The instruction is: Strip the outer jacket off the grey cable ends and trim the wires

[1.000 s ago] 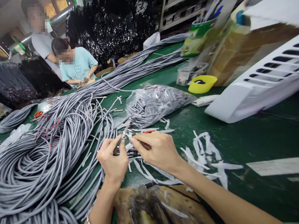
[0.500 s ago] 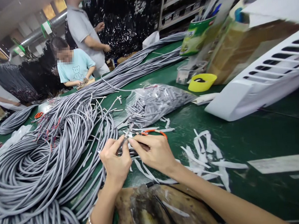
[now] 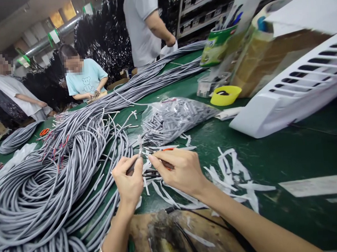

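Observation:
My left hand (image 3: 129, 180) is closed, with thumb and index finger pinching a grey cable (image 3: 132, 166). The cable's stripped end, a silvery braid (image 3: 140, 145), points up above the fingertips. Just to the right, my right hand (image 3: 180, 170) is closed around a slim dark tool (image 3: 168, 164); its kind is mostly hidden by the fingers. The tool's tip lies close beside the braid, and I cannot tell whether they touch. Behind my right fingers shows a bit of an orange handle (image 3: 168, 149).
Coiled grey cables (image 3: 47, 185) cover the left side. A clear bag of short grey pieces (image 3: 176, 118) lies ahead, white strips (image 3: 230, 168) to the right. A white slotted housing (image 3: 269, 109), yellow ring (image 3: 226, 94) and wooden board (image 3: 213, 229) are nearby. Co-workers (image 3: 85, 77) are across the table.
My hands have parted slightly, and the cable's braided end now stands more upright and clear of my right fingers. A standing co-worker has moved right; another, at the left, shows more.

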### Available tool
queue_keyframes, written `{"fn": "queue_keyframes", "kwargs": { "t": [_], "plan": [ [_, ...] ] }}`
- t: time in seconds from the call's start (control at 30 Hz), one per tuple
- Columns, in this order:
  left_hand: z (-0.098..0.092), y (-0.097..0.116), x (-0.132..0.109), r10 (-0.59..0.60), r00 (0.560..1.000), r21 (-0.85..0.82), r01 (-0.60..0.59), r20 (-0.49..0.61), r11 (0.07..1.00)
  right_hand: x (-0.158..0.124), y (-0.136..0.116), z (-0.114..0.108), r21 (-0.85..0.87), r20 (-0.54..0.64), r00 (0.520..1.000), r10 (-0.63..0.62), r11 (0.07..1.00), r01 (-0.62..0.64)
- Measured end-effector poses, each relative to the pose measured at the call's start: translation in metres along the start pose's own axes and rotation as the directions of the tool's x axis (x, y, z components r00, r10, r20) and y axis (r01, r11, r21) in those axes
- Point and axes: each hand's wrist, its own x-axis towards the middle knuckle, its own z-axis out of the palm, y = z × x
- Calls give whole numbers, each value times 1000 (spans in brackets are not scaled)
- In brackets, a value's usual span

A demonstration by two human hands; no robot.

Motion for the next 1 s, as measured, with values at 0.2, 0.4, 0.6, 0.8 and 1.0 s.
{"fn": "queue_keyframes", "kwargs": {
  "t": [0.2, 0.4, 0.6, 0.8, 1.0],
  "plan": [
    [1, 2, 1, -1, 1000, -41, 2, 10, 999, -1, 0, 2, -6, 21, 1000, 2, 1000, -2],
    [0, 0, -1, 50, 999, 61, -50, 5, 997, -3, 0, 2, -39, 28, 1000, 7, 999, -6],
    [1, -1, -2, 147, 989, 163, -149, 24, 975, -3, 3, 3, 37, 107, 990, 91, 995, -95],
    [1, 0, -3, 208, 978, 250, -208, 28, 946, -3, 2, 4, 101, 108, 991, 76, 991, -87],
    [0, 0, -4, 229, 973, 259, -227, 25, 939, -5, -1, 6, 48, -56, 991, -118, 992, 120]
  ]
}}
